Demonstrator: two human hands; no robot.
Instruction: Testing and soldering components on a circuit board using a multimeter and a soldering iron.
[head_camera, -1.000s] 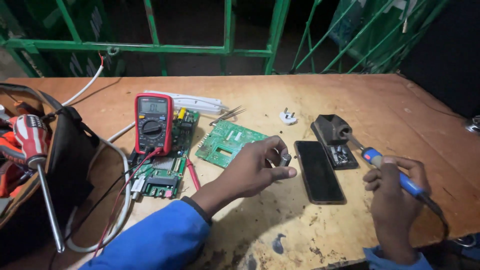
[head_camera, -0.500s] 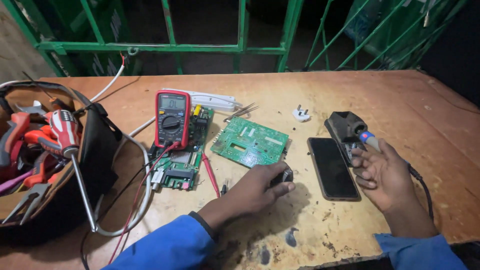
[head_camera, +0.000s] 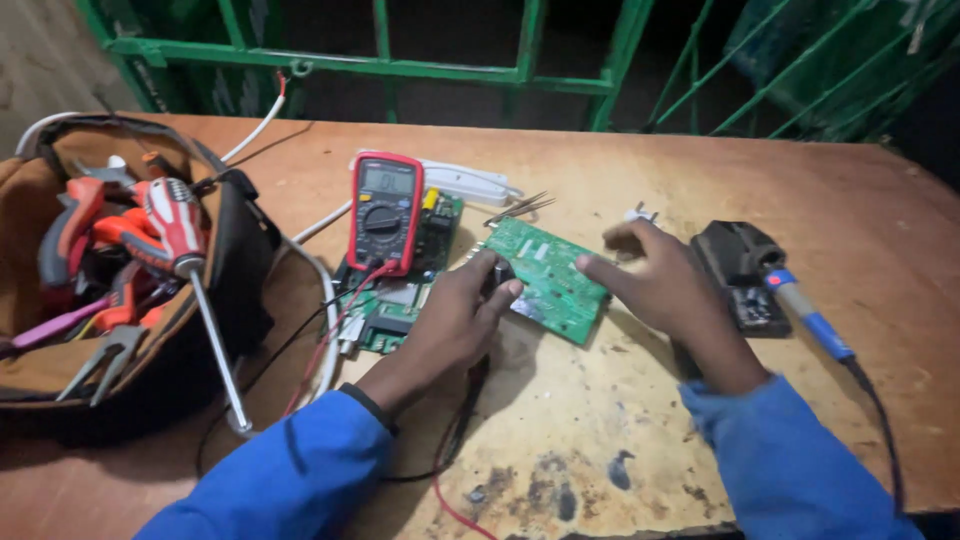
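Note:
A green circuit board (head_camera: 552, 275) lies tilted at the middle of the wooden bench. My left hand (head_camera: 455, 315) is at its left edge, fingers curled around a small dark part (head_camera: 502, 276). My right hand (head_camera: 665, 290) hovers over the board's right end with fingers apart and nothing in it, covering most of a black phone. A blue-handled soldering iron (head_camera: 808, 318) rests in its black stand (head_camera: 738, 262) just right of that hand.
A red multimeter (head_camera: 385, 212) lies on a second green board (head_camera: 392, 318), with red and black leads trailing toward me. An open tool bag (head_camera: 215, 300) with a red-and-white screwdriver (head_camera: 175, 228) and pliers sits left. Tweezers (head_camera: 520, 207), a white power strip (head_camera: 470, 182) and green railing (head_camera: 400, 68) lie behind.
My right hand has set the soldering iron in its stand and moved left to the board. My left hand has moved up to the board's left edge.

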